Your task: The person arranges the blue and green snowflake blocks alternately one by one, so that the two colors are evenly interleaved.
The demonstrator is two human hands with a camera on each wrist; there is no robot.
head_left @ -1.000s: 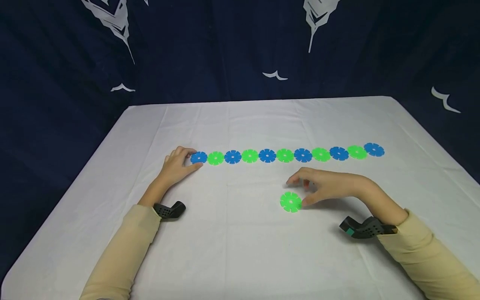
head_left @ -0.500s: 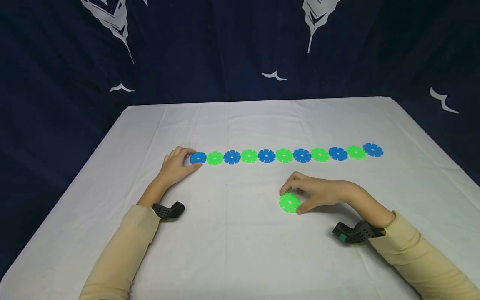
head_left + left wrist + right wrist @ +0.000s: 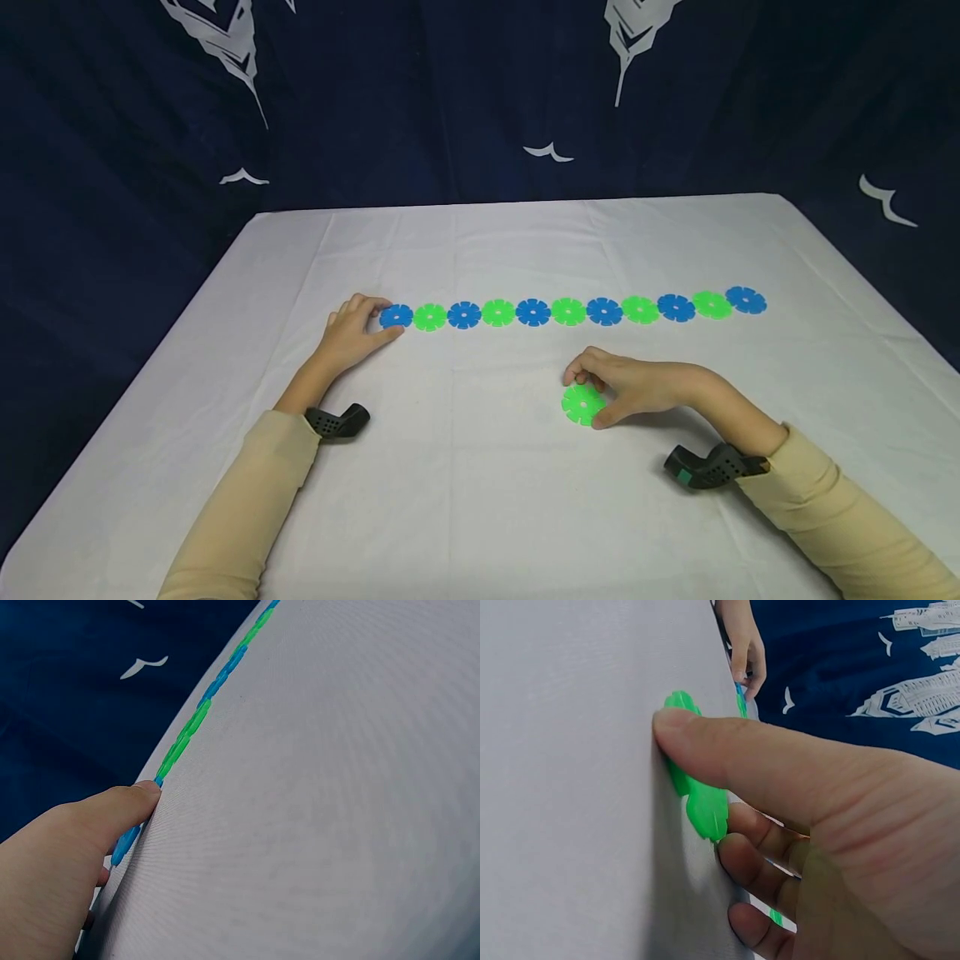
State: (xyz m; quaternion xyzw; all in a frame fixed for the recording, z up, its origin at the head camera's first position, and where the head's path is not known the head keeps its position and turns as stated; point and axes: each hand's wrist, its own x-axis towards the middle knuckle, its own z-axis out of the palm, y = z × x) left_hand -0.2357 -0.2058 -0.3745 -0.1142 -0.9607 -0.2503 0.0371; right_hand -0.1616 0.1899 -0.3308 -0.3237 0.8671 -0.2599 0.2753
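A flat green interlocking disc [image 3: 579,405], slotted round its edge with a small hole in the middle, lies near the table's centre. My right hand [image 3: 637,386] pinches it, thumb at the near right edge and fingers at the far edge. The right wrist view shows the thumb over the green disc [image 3: 706,808] and curled fingertips beside it. At the left end of a row of alternating blue and green discs, my left hand [image 3: 349,335] holds the end blue disc [image 3: 395,316] between thumb and index finger. In the left wrist view the thumb partly hides that blue disc [image 3: 126,844].
The row runs rightward across the table to a last blue disc [image 3: 746,300], neighbours edge to edge. A white cloth [image 3: 450,500] covers the table. Behind hangs a dark blue curtain [image 3: 420,100] with white prints. Each wrist wears a black camera mount [image 3: 708,467].
My right hand has come left and down to the loose green disc, its fingers closing round the edge. The disc has since slid slightly right. My left hand stays at the row's end.
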